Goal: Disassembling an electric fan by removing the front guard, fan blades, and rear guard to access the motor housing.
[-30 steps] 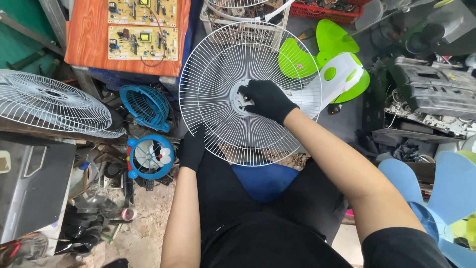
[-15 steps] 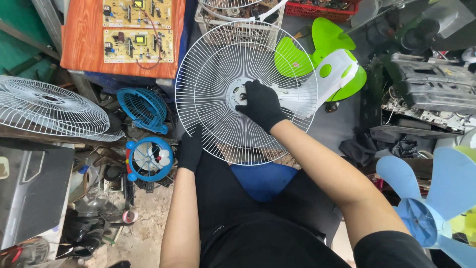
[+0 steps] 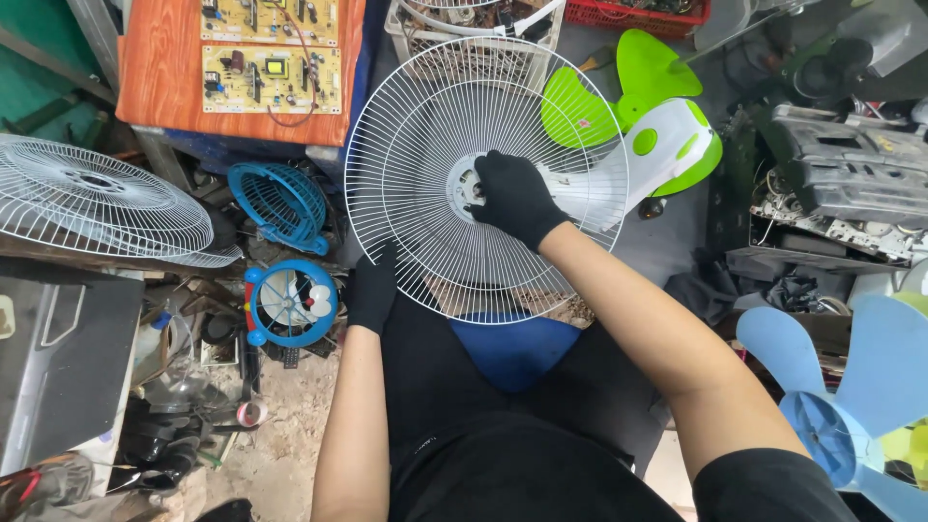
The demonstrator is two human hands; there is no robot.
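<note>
Fingers of the right hand (image 3: pixel 512 198), in a black glove, are curled together over the hub at the centre of the white wire fan guard (image 3: pixel 425 155); what they pinch there is hidden under the glove. Left hand (image 3: pixel 372 288), also gloved, has its fingers closed on the guard's near-left rim, steadying it. Guard stands tilted on the person's lap, just in front of the white and green fan body (image 3: pixel 657 145) that lies behind it to the right. Judgement: work at the hub goes best with the rim held dead still by the left hand and the guard kept square to the motor housing, so the centre fitting seats evenly; turning with fingertips rather than the whole palm would give better feel through the glove. Containers: white crate (image 3: pixel 425 24) at far centre holds wire parts and dark scrap, contents not clear; red basket (image 3: pixel 638 10) at far right holds dark bits, too small to tell. Orange board (image 3: pixel 164 87) at far left carries two yellow circuit boards (image 3: pixel 271 77). Small blue guard (image 3: pixel 280 203) and round blue fan (image 3: pixel 288 302) lie left of the lap; another white guard (image 3: pixel 97 198) lies at far left.
</note>
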